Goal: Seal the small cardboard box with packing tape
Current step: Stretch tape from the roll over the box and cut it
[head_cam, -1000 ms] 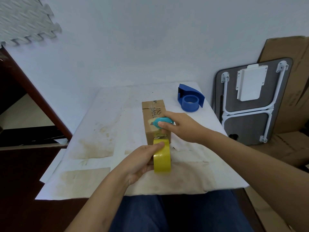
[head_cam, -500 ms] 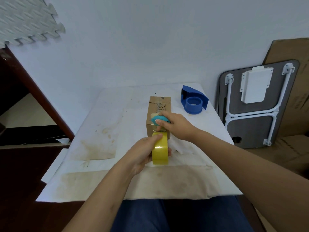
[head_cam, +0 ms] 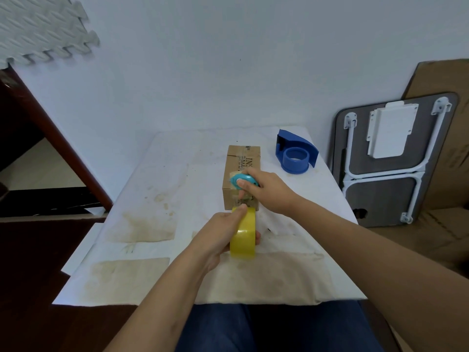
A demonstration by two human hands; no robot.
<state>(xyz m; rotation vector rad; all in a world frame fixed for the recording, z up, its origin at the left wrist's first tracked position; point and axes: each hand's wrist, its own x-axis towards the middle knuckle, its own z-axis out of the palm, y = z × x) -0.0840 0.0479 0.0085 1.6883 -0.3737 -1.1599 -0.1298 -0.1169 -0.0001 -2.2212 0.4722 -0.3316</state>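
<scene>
A small brown cardboard box (head_cam: 242, 162) lies lengthwise on the white-covered table (head_cam: 162, 199), its flaps down and a strip of tape along its top. My left hand (head_cam: 220, 231) grips a yellow roll of packing tape (head_cam: 243, 238) just in front of the box's near end, thumb on the roll's top. A short stretch of tape runs from the roll up the near face of the box. My right hand (head_cam: 269, 193) holds a small turquoise cutter (head_cam: 244, 181) over the near top edge of the box, thumb pressed on it.
A blue tape dispenser (head_cam: 295, 154) stands behind and right of the box. A folded grey table with white legs (head_cam: 390, 158) and flat cardboard (head_cam: 451, 138) lean against the wall at the right. A dark wooden frame (head_cam: 50, 138) borders the table's left side.
The view has shifted slightly. My right hand with the cutter has stayed at the box's near top edge, and the tape roll remains just below it in my left hand.
</scene>
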